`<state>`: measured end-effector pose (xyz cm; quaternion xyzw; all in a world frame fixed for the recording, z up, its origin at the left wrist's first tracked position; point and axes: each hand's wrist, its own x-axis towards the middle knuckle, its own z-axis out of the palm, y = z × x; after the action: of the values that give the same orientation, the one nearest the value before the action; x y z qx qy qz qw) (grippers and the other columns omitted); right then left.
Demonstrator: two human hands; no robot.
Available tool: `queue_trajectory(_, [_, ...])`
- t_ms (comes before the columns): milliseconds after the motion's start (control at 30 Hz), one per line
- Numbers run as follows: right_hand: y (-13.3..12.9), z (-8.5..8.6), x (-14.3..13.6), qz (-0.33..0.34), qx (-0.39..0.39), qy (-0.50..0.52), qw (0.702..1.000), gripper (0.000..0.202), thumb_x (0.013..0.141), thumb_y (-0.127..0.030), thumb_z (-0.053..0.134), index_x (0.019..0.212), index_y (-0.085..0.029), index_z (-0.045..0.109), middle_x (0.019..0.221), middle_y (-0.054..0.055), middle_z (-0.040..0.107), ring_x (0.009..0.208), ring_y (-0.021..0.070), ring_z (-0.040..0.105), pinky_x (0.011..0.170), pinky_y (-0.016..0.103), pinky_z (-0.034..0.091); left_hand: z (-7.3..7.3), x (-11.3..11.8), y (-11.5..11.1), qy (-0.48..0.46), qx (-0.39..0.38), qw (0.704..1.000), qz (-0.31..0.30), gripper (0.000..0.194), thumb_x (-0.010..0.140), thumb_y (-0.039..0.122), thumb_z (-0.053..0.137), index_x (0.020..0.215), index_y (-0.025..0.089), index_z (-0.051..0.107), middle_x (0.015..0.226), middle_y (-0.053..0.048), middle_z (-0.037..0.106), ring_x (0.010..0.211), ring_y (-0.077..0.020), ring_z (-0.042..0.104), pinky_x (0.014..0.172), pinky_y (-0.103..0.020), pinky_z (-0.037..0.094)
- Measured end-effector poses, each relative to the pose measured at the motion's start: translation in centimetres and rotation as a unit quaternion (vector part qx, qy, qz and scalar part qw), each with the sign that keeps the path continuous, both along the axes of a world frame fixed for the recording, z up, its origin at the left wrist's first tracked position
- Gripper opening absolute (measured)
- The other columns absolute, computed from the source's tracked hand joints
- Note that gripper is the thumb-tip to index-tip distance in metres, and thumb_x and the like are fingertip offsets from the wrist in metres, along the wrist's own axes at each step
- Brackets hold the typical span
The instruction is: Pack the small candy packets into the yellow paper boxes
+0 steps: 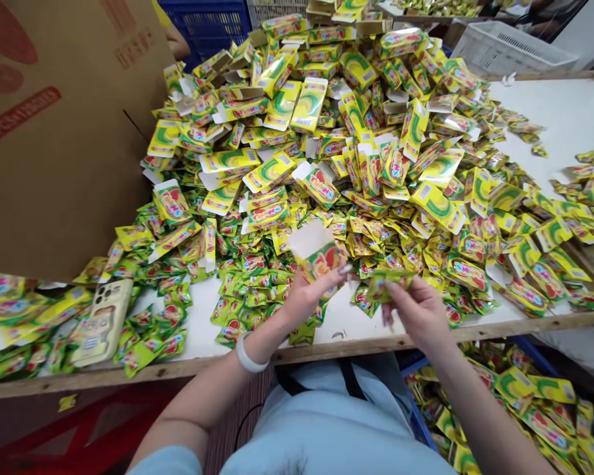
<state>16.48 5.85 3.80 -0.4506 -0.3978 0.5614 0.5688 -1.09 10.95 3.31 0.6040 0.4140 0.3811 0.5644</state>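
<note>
Above the table's front edge, my left hand (pixel 311 290) is closed around a small open candy box (pixel 321 258), yellow-green with a red fruit picture and its pale flap raised. To its right, my right hand (pixel 416 309) pinches a green candy packet (pixel 387 284) between thumb and fingers, a short way apart from the box. Green packets (pixel 255 290) lie loosely under and beside my left hand. Behind both hands rises a big heap of yellow candy boxes (pixel 309 105), many with flaps open.
A large cardboard carton (pixel 69 145) stands at the left. A phone in a cream case (pixel 103 323) lies near the front edge. Below right, a blue crate (pixel 426 425) holds more boxes. A white basket (pixel 515 49) and a blue crate (pixel 210 26) stand behind the heap.
</note>
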Motion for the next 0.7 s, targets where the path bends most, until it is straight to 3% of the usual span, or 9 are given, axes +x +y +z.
queue_trajectory(100, [0.9,2.4,1.0,-0.071,0.094,-0.025,0.993,0.019,0.082,-0.033,0.076,0.084,-0.022,0.061,0.069,-0.005,0.058,0.038,0.005,0.046,0.03,0.016,0.038,0.8,0.1,-0.8,-0.07,-0.073,0.988,-0.114,0.046,0.074,0.056,0.074,0.086,0.016,0.054,0.073,0.0,0.055,0.063,-0.0114,0.053,0.061,-0.027,0.05])
queue_trajectory(167, [1.6,3.7,0.9,-0.067,0.162,-0.06,0.983,0.017,0.083,-0.03,0.076,0.085,-0.022,0.061,0.073,-0.004,0.058,0.046,0.0067,0.049,0.035,0.017,0.04,1.3,0.3,-1.5,-0.093,-0.115,0.973,-0.176,0.045,0.07,0.048,0.08,0.08,0.016,0.05,0.068,0.004,0.048,0.06,-0.0079,0.045,0.057,-0.023,0.042])
queue_trajectory(267, [2.5,4.5,0.6,-0.023,0.25,-0.186,0.95,0.008,0.084,-0.021,0.072,0.088,-0.022,0.065,0.085,0.001,0.059,0.074,0.0134,0.06,0.058,0.023,0.052,1.9,0.4,-2.2,-0.09,-0.129,0.967,-0.2,0.042,0.072,0.042,0.08,0.079,0.017,0.047,0.068,0.005,0.046,0.061,-0.0078,0.041,0.056,-0.023,0.037])
queue_trajectory(333, [2.8,4.6,0.9,0.017,0.276,-0.286,0.917,0.009,0.086,-0.016,0.069,0.092,-0.023,0.068,0.091,0.003,0.057,0.088,0.0159,0.059,0.071,0.026,0.052,2.2,0.2,-2.2,-0.086,-0.126,0.967,-0.206,0.04,0.073,0.041,0.079,0.081,0.017,0.047,0.069,0.005,0.047,0.062,-0.0086,0.042,0.058,-0.024,0.037])
queue_trajectory(467, [2.2,5.5,1.9,0.14,0.253,-0.44,0.85,0.016,0.09,-0.013,0.061,0.099,-0.023,0.069,0.095,0.005,0.055,0.084,0.0158,0.058,0.071,0.027,0.051,2.1,-0.2,-1.8,-0.058,-0.11,0.966,-0.225,0.037,0.073,0.036,0.076,0.091,0.018,0.05,0.073,0.004,0.05,0.065,-0.0102,0.045,0.061,-0.025,0.039])
queue_trajectory(567, [1.6,6.5,2.4,0.208,0.231,-0.5,0.808,0.021,0.095,-0.015,0.053,0.109,-0.022,0.065,0.102,0.007,0.056,0.085,0.0171,0.06,0.072,0.029,0.052,1.6,-0.1,-1.6,-0.034,-0.109,0.967,-0.226,0.037,0.074,0.031,0.074,0.098,0.017,0.05,0.075,0.005,0.05,0.066,-0.0102,0.045,0.062,-0.024,0.04])
queue_trajectory(633, [1.3,6.5,2.8,0.22,0.225,-0.479,0.82,0.023,0.096,-0.017,0.053,0.117,-0.022,0.059,0.107,0.009,0.057,0.092,0.0182,0.061,0.073,0.029,0.053,1.3,-0.1,-1.4,-0.032,-0.114,0.965,-0.233,0.039,0.073,0.032,0.074,0.101,0.017,0.051,0.077,0.004,0.05,0.068,-0.0108,0.046,0.064,-0.025,0.042])
queue_trajectory(700, [1.1,6.0,3.3,0.19,0.238,-0.438,0.846,0.017,0.095,-0.017,0.055,0.112,-0.021,0.057,0.103,0.008,0.06,0.092,0.0172,0.061,0.071,0.025,0.053,0.9,-0.3,-1.4,-0.03,-0.113,0.961,-0.249,0.043,0.073,0.033,0.075,0.106,0.017,0.052,0.08,0.003,0.051,0.071,-0.0121,0.048,0.068,-0.027,0.045])
